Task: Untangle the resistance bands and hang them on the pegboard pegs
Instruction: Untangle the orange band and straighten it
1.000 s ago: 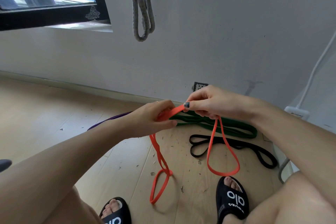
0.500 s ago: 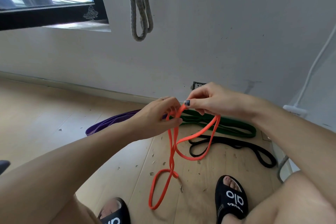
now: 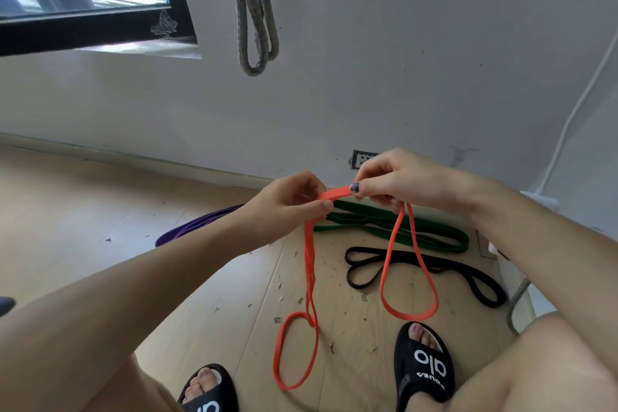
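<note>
Our left hand (image 3: pixel 291 207) and right hand (image 3: pixel 398 186) each pinch the orange band (image 3: pixel 337 192), a short flat stretch held level between them above the floor (image 3: pixel 100 211); each grip is narrow, closed on the band. From the left hand twisted strands hang to a small loop; from the right hangs an open loop. We judge the band light, limp, stretchy and grippy, best held just above the twist. On the floor beyond lie a green band (image 3: pixel 434 237), a black band (image 3: pixel 468 274) and a purple band (image 3: pixel 197 226); a grey band (image 3: pixel 254 17) hangs on the wall (image 3: pixel 401 60). No pegs are visible.
</note>
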A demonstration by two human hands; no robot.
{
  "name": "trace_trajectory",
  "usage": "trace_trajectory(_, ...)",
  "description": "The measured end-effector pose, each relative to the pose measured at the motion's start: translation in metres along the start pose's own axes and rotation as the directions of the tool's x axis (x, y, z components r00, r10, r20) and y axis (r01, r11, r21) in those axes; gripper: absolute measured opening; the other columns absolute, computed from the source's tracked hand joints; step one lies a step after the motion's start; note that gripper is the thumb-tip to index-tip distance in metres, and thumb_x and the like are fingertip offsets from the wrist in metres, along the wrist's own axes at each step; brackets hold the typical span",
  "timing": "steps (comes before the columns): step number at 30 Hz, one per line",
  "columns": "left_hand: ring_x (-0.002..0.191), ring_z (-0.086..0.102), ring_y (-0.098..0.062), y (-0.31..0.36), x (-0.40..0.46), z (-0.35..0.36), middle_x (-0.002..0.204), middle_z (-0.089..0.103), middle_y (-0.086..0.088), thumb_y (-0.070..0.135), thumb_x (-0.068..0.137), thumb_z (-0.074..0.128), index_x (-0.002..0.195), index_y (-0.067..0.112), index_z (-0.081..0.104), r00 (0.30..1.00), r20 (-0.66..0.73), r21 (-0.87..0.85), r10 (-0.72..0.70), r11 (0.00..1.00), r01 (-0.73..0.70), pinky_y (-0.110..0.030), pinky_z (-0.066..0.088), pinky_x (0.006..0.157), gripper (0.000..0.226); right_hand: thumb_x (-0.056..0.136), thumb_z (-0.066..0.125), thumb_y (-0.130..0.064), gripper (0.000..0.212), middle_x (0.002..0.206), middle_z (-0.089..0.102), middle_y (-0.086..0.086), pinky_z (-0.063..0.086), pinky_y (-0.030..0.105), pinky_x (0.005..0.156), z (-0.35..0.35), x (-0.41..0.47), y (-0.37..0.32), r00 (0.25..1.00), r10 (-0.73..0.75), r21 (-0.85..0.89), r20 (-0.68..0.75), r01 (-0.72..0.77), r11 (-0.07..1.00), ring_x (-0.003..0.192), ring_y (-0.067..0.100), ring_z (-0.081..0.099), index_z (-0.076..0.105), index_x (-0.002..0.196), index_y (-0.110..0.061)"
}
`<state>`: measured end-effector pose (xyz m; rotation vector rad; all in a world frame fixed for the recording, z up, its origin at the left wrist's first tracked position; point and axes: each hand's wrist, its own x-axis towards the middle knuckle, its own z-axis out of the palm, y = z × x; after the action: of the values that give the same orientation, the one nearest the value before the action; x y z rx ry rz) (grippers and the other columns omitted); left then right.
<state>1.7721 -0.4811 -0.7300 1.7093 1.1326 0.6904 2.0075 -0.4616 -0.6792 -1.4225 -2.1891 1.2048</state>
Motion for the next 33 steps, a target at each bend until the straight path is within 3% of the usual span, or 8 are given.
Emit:
trace_trajectory(3,0.087,0.071,-0.016,0.003,0.0,-0.003,0.092,0.071,-0.003,0.014,0.098,0.068,0.111,0.012,0.057,1.0,-0.002,-0.088,0.02,0.996,-0.02,-0.028,0.056,0.082,0.017,0.098,0.064,-0.022,0.022,0.06,0.054,0.0,0.041,0.028,0.054,-0.002,0.0,0.001,1.0,0.019,0.03,-0.004,-0.019,0.999,0.054,0.013,0.047,0.073,0.09,-0.004)
trace_trajectory(10,0.082,0.068,-0.012,0.003,0.001,-0.005,0.091,0.07,0.001,0.016,0.094,0.073,0.106,0.016,0.065,0.998,0.046,0.029,0.049,0.998,-0.051,-0.024,0.056,0.076,0.015,0.102,0.059,-0.02,0.027,0.051,0.048,-0.003,0.037,0.034,0.054,0.001,-0.001,-0.001,0.999,0.011,0.113,0.053,-0.017,0.993,0.048,0.016,0.038,0.07,0.087,0.0)
trace_trajectory(15,0.088,0.069,-0.012,-0.002,0.003,-0.009,0.094,0.072,0.006,0.019,0.098,0.068,0.101,0.024,0.067,0.992,0.074,0.21,0.102,0.971,-0.115,-0.028,0.056,0.08,0.006,0.103,0.06,-0.028,0.032,0.058,0.051,0.001,0.037,0.033,0.051,0.002,-0.003,-0.003,0.996,0.001,0.112,0.094,-0.012,0.994,0.049,0.017,0.039,0.071,0.09,-0.001)
trace_trajectory(22,0.084,0.072,-0.015,0.003,0.001,-0.022,0.091,0.075,0.0,0.02,0.096,0.07,0.104,0.017,0.069,0.989,0.132,0.166,0.074,0.981,-0.096,-0.03,0.059,0.079,0.008,0.106,0.055,-0.029,0.039,0.065,0.06,0.004,0.05,0.031,0.056,0.002,-0.003,-0.002,0.989,0.018,0.135,0.149,-0.039,0.99,0.056,0.018,0.057,0.067,0.095,0.006)
trace_trajectory(27,0.075,0.067,-0.018,0.004,-0.001,-0.028,0.08,0.071,0.0,0.026,0.094,0.072,0.103,0.017,0.074,0.988,0.149,0.107,0.035,0.993,-0.052,-0.036,0.06,0.078,0.013,0.107,0.052,-0.027,0.033,0.077,0.069,0.008,0.053,0.027,0.065,0.006,-0.003,-0.005,0.973,0.035,0.18,0.228,-0.078,0.981,0.069,0.02,0.064,0.068,0.092,-0.002)
trace_trajectory(30,0.072,0.066,-0.017,0.003,-0.003,-0.03,0.078,0.07,0.001,0.024,0.094,0.072,0.101,0.016,0.074,0.989,0.142,0.085,0.038,0.995,-0.05,-0.033,0.06,0.076,0.011,0.106,0.053,-0.029,0.033,0.086,0.073,0.006,0.052,0.026,0.059,0.009,-0.002,-0.007,0.968,0.045,0.175,0.247,-0.091,0.98,0.066,0.018,0.062,0.072,0.104,-0.002)
trace_trajectory(33,0.073,0.066,-0.016,0.003,-0.005,-0.03,0.078,0.07,0.002,0.023,0.094,0.071,0.102,0.014,0.074,0.99,0.136,0.078,0.047,0.995,-0.058,-0.032,0.058,0.076,0.012,0.104,0.057,-0.033,0.034,0.074,0.065,0.005,0.045,0.023,0.049,0.013,-0.001,-0.011,0.971,0.01,0.12,0.238,-0.04,0.992,0.058,0.016,0.054,0.071,0.102,-0.002)
